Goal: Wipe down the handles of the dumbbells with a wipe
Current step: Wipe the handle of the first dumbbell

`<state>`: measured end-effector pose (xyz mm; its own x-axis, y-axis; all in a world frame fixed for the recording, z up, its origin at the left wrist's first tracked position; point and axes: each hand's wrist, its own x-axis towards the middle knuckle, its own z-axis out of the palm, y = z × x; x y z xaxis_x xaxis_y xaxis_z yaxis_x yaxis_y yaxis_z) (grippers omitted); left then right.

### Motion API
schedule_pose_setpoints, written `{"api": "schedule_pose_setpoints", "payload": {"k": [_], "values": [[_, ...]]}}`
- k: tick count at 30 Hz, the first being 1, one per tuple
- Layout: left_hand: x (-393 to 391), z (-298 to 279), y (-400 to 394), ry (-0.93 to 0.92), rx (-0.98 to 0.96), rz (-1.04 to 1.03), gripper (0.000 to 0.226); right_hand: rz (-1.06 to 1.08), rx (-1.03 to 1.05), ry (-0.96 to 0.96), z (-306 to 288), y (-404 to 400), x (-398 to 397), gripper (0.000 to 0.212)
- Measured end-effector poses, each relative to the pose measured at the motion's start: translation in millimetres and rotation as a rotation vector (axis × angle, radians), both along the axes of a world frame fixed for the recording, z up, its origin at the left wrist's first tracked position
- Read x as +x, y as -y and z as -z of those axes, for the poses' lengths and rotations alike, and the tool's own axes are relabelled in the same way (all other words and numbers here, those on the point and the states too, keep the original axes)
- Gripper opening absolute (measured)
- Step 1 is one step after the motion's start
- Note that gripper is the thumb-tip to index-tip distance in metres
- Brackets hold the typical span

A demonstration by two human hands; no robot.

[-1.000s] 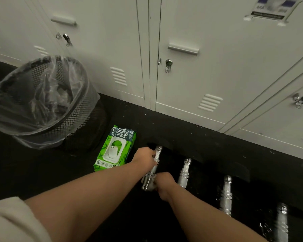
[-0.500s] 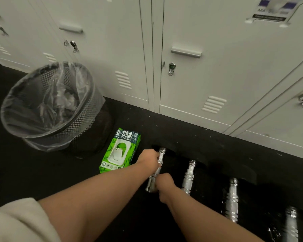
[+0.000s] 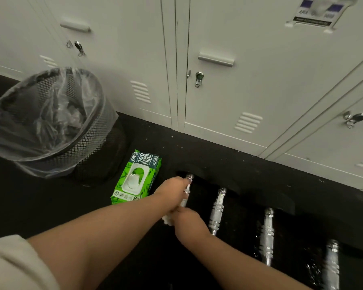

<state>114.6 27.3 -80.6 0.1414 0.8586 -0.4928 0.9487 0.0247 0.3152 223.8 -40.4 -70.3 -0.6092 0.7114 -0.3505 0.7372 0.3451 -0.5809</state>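
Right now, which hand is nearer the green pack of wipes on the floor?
Left. The left hand grips the leftmost chrome dumbbell handle just right of the green wipes pack; the right hand holds a white wipe lower down, farther away.

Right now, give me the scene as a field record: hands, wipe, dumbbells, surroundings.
left hand: grips the far end of the leftmost dumbbell handle
right hand: at the near end of that handle, holding a white wipe
other dumbbell handles: three chrome ones to the right, untouched
wipes pack: green, flat on the floor, left of the dumbbells
bin: mesh, with clear liner, far left
backdrop: white lockers
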Motion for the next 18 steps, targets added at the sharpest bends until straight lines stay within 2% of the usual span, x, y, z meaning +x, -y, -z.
{"api": "schedule_pose_setpoints", "payload": {"k": [2, 4, 5, 11, 13, 15, 18], "values": [[-2.7, 0.4, 3.5, -0.011, 0.011, 0.133, 0.042, -0.250, 0.098, 0.036, 8.6, -4.9, 11.6, 0.029], [-4.1, 1.8, 0.9, -0.028, -0.002, 0.182, 0.037, -0.410, 0.193, 0.058, 20.2, -9.5, 20.5, 0.033], [-3.6, 2.3, -1.3, -0.034, -0.013, 0.188, 0.036, -0.440, 0.174, 0.058, 18.9, -11.7, 22.8, 0.035], [-3.8, -0.3, -7.5, -0.108, -0.013, 0.271, 0.032, -0.239, 0.135, 0.078, 3.3, -21.7, 40.5, 0.042], [-4.4, -0.9, -9.1, -0.112, -0.013, 0.276, 0.033, -0.337, 0.210, 0.000, 10.9, -14.5, 45.0, 0.046], [-3.1, -3.7, -10.7, -0.116, -0.036, 0.272, 0.034, -0.494, 0.341, 0.085, 23.4, -9.0, 44.6, 0.042], [-1.7, -5.0, -11.5, -0.139, -0.058, 0.296, 0.034, -0.635, 0.382, 0.150, 20.7, -15.8, 37.4, 0.030]]}}
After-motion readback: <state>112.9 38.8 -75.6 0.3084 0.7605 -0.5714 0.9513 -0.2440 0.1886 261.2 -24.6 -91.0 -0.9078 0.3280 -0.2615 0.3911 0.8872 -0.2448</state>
